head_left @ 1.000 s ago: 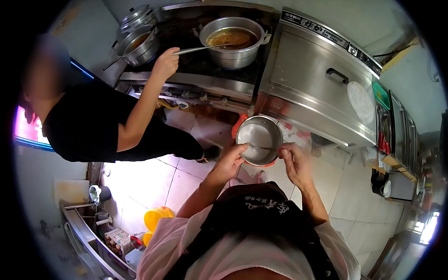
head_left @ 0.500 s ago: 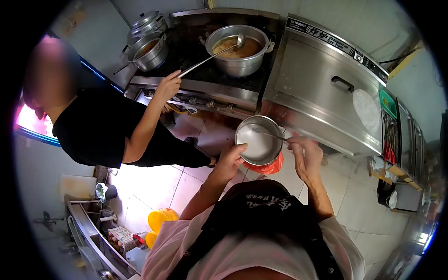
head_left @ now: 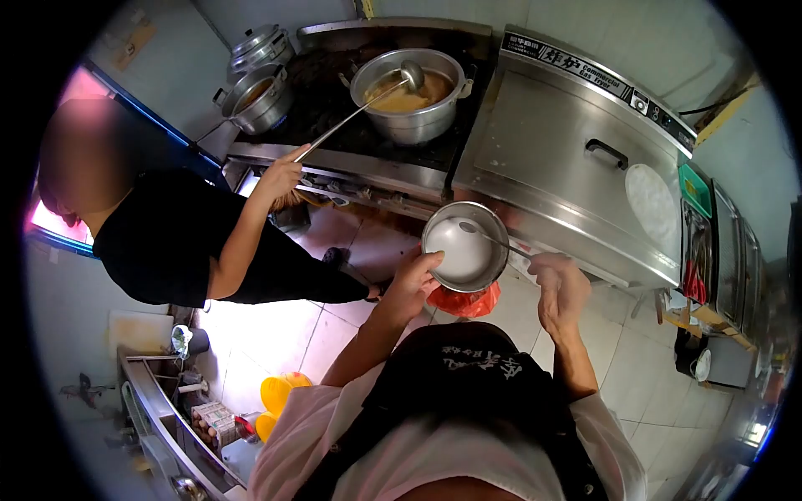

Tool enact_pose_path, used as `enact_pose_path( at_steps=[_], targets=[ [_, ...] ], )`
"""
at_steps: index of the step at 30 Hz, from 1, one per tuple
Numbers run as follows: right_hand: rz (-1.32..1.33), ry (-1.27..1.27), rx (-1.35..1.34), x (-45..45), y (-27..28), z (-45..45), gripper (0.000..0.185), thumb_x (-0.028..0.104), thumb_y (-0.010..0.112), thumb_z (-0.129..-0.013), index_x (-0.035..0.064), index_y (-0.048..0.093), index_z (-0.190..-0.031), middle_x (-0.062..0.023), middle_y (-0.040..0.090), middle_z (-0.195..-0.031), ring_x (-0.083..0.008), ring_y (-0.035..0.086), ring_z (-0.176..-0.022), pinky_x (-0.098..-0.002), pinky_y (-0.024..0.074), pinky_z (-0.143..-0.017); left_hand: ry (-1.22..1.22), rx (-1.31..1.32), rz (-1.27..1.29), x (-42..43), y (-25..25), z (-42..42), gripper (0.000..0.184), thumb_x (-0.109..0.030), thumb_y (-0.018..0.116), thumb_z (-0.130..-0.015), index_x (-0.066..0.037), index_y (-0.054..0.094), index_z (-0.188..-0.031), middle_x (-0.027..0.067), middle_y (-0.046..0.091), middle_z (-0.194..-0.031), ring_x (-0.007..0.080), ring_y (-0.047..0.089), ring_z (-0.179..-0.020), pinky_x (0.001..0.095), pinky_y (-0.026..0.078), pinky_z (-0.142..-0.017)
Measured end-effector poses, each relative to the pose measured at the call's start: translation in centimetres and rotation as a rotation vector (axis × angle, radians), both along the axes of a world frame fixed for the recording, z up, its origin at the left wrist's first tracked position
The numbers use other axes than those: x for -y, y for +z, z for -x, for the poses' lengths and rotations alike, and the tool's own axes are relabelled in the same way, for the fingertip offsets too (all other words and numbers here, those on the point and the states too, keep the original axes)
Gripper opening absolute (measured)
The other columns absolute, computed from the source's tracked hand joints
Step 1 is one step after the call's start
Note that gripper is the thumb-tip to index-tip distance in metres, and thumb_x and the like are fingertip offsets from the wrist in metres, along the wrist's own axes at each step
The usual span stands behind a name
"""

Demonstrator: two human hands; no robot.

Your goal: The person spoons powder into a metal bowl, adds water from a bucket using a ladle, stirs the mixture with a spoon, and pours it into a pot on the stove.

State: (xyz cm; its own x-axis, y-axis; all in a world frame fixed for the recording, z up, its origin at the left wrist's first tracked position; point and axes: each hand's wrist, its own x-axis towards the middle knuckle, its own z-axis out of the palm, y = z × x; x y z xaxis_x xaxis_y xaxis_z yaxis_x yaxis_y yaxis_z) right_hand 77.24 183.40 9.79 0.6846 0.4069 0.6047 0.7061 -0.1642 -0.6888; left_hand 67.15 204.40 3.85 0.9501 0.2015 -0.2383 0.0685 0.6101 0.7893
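Note:
My left hand (head_left: 413, 282) grips the near left side of a round metal pot (head_left: 496, 269), its thumb over the rim. White contents (head_left: 458, 257) cover the pot's bottom; whether liquid or powder I cannot tell. My right hand (head_left: 561, 288) is closed around the handle of a metal spoon (head_left: 491, 238), whose bowl is inside the pot near the white contents. An orange-red plastic bag (head_left: 464, 302) shows below the pot, partly hidden by it; what it rests on is out of sight.
At the left, a person in black (head_left: 180, 234) holds a long ladle (head_left: 342, 123) in a large pot (head_left: 409, 125) of brownish soup on the stove. A smaller pot (head_left: 261, 107) stands beside it. Ahead is a gas fryer (head_left: 551, 134); yellow containers (head_left: 276, 397) are at lower left.
The spoon and my right hand have shifted slightly right and down. The co-worker's ladle bowl has moved within the large pot. The whole view has shifted a little.

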Motion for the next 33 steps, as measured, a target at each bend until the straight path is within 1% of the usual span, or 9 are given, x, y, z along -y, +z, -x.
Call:
enact_pose_path(
  at_steps=[4,6,7,9,10,13,22,25,33],
  targets=[
    [0.002,0.004,-0.029,1.3,0.0,-1.3,0.012,0.012,0.05,-0.094,0.0015,0.057,-0.094,-0.0079,0.063,-0.074,-0.0145,0.054,-0.061,-0.0253,0.0443,-0.059,-0.009,-0.023,0.2,0.5,-1.3,-1.8,0.045,-0.018,0.057,-0.086,-0.002,0.044,-0.127,0.0099,0.055,-0.119,0.0203,0.053,-0.113,0.0359,0.043,-0.096],
    [-0.148,0.0,-0.092,1.7,-0.7,-1.5,0.014,0.012,0.049,-0.095,0.001,0.057,-0.094,-0.0068,0.063,-0.074,-0.0123,0.053,-0.061,-0.0245,0.0434,-0.058,0.037,0.1,-0.126,1.4,-1.9,-1.2,0.044,-0.018,0.057,-0.087,-0.001,0.045,-0.126,0.0098,0.055,-0.118,0.0205,0.053,-0.113,0.0364,0.043,-0.096],
    [-0.096,0.018,-0.123,1.9,-0.8,-1.7,0.014,0.013,0.049,-0.095,0.0007,0.056,-0.094,-0.0066,0.063,-0.074,-0.0118,0.053,-0.061,-0.0243,0.0432,-0.058,0.054,0.16,-0.291,1.8,-1.9,-0.9,0.043,-0.018,0.057,-0.087,-0.001,0.045,-0.125,0.0098,0.055,-0.118,0.0206,0.053,-0.113,0.0366,0.043,-0.096],
    [0.01,0.045,-0.175,2.4,-0.5,-2.3,0.015,0.013,0.048,-0.096,0.0003,0.056,-0.094,-0.0063,0.062,-0.076,-0.0107,0.053,-0.062,-0.0239,0.0428,-0.057,0.044,0.048,0.007,1.6,-1.7,-1.8,0.042,-0.018,0.057,-0.088,-0.001,0.046,-0.124,0.0097,0.055,-0.118,0.0209,0.053,-0.113,0.0372,0.042,-0.097],
    [-0.008,-0.011,-0.222,2.3,-0.5,-2.2,0.015,0.014,0.053,-0.094,0.0016,0.061,-0.09,-0.0074,0.063,-0.075,-0.0139,0.058,-0.062,-0.0253,0.0452,-0.058,0.037,-0.004,0.158,1.5,-1.5,-2.2,0.041,-0.018,0.057,-0.088,-0.001,0.047,-0.124,0.0097,0.055,-0.119,0.0211,0.053,-0.113,0.0375,0.041,-0.098],
    [-0.195,-0.05,-0.257,2.3,-0.6,-2.2,0.019,0.017,0.052,-0.096,0.0014,0.06,-0.089,-0.0061,0.063,-0.073,-0.0113,0.056,-0.061,-0.0236,0.0439,-0.056,0.047,-0.042,0.249,1.3,-1.3,-2.9,0.04,-0.019,0.058,-0.087,-0.001,0.048,-0.122,0.0092,0.056,-0.118,0.0211,0.054,-0.112,0.0385,0.039,-0.1],
    [-0.175,-0.123,-0.314,1.7,-0.1,-2.8,0.024,0.023,0.05,-0.097,0.0012,0.059,-0.093,-0.0039,0.059,-0.07,-0.0078,0.049,-0.058,-0.0211,0.0404,-0.053,0.024,-0.098,0.2,-1.1,-1.1,-5.2,0.046,-0.024,0.054,-0.09,-0.001,0.043,-0.128,0.012,0.055,-0.123,0.0223,0.052,-0.117,0.0404,0.036,-0.104],
    [-0.365,-0.071,-0.448,0.8,-0.6,-3.2,0.023,0.023,0.05,-0.098,0.0017,0.058,-0.094,-0.0039,0.059,-0.07,-0.0075,0.048,-0.058,-0.0207,0.0392,-0.054,0.019,-0.107,0.191,-2.2,-0.7,-5.6,0.046,-0.024,0.055,-0.089,-0.002,0.044,-0.128,0.0116,0.055,-0.123,0.0221,0.052,-0.117,0.0395,0.036,-0.104],
    [-0.464,-0.147,-0.568,-0.6,-0.9,-4.0,0.026,0.026,0.049,-0.098,0.0021,0.057,-0.093,-0.0044,0.058,-0.069,-0.0082,0.048,-0.057,-0.0212,0.0372,-0.052,-0.008,-0.074,0.16,-5.1,1.7,-6.2,0.047,-0.026,0.056,-0.089,-0.003,0.044,-0.129,0.0098,0.055,-0.124,0.0204,0.052,-0.117,0.0394,0.035,-0.104]
  ],
)
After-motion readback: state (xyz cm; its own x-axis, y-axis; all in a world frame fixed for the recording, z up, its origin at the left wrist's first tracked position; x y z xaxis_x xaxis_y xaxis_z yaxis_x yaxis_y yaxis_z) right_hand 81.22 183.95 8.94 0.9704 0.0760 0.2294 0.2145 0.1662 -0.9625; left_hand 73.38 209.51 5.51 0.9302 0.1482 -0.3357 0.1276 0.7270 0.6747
